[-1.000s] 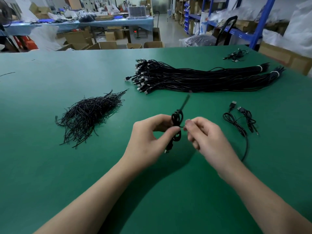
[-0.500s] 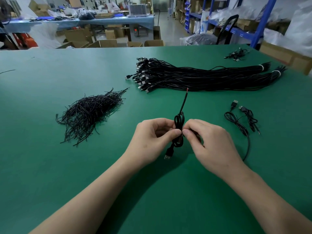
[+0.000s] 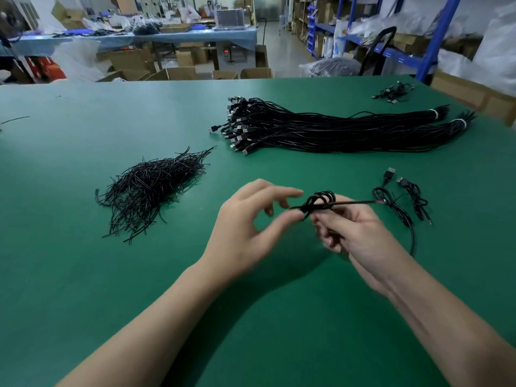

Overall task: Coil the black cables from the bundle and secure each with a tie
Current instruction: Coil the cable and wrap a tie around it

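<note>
Fingers of the right hand (image 3: 356, 236) curl round a small coiled black cable (image 3: 319, 201); the left hand (image 3: 250, 229) is loosely spread, thumb touching the coil.

Coiled cable (image 3: 321, 202) swung from upright to horizontal, tail now pointing right; left hand (image 3: 251, 224) has loosened, fingers spread.

We see a green table (image 3: 83, 275), pile of black ties (image 3: 150, 188) at left, big cable bundle (image 3: 335, 129) at back w/ white bands at its right end, plugs fanned left, two loose cables (image 3: 416, 197) front right, small cable cluster (image 3: 393, 92) – far right corner.
</note>
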`<state>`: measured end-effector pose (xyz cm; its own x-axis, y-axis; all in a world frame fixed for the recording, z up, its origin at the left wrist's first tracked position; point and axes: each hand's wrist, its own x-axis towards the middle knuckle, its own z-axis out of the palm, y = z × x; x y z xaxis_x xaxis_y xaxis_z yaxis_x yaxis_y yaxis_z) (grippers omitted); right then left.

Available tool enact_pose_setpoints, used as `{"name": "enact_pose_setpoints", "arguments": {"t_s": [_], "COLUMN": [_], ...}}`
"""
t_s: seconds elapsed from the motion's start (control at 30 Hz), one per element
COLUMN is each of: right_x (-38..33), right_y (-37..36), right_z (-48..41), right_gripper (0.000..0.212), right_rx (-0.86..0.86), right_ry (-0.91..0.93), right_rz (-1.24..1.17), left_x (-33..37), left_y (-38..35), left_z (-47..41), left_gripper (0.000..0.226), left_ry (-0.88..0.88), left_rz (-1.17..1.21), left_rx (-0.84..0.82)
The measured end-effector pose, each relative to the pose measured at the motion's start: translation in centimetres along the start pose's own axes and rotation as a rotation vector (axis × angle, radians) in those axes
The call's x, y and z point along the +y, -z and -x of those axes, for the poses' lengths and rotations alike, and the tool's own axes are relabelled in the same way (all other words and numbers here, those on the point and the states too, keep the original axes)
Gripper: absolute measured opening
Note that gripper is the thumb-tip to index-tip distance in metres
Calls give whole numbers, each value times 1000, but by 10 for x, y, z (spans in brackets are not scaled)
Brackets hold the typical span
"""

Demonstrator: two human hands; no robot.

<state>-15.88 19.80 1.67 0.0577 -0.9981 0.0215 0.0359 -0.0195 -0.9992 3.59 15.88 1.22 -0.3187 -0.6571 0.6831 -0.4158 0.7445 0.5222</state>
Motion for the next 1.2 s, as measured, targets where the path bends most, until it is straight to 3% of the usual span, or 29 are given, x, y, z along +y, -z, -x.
{"name": "enact_pose_setpoints", "arguments": {"t_s": [0.07,0.13,0.23,0.33,0.47,0.67,0.77,0.83,0.93,1.0,1.07,1.2], "right_x": [-1,0,3,3,2,-2,-2,-2,1,1,0,-4], "right_y": [-1,-4,-8,-9,-12,-14,-8,-7,-9,-9,-9,-10], "right_z": [1,2,4,4,3,4,4,2,3,6,9,10], "right_gripper": [22,20,14,13,20,11,9,10,18,10,7,12], "right_rx": [97,165,181,171,168,-85,-176,-128,83,182,193,254], "right_ry": [239,448,605,629,440,-54,-183,-152,197,433,533,678], "right_rz": [319,640,881,939,632,-199,-353,-189,432,761,984,1216], "left_x": [5,6,6,8,10,3,-2,0,2,1,1,6], "left_y": [-1,-1,-2,-5,-9,-3,-2,-6,-10,-11,-11,-11], "left_z": [0,-1,0,0,0,-2,-1,1,2,1,1,1], "left_gripper": [33,50,49,27,4,17,14,6,3,5,5,11], "left_ry": [412,632,657,648,502,-10,-31,174,446,507,539,573], "left_rz": [323,462,522,599,552,103,116,262,446,503,543,563], "left_rx": [-33,-156,-307,-250,-116,24,-1,-40,-57,-52,-49,-71]}}
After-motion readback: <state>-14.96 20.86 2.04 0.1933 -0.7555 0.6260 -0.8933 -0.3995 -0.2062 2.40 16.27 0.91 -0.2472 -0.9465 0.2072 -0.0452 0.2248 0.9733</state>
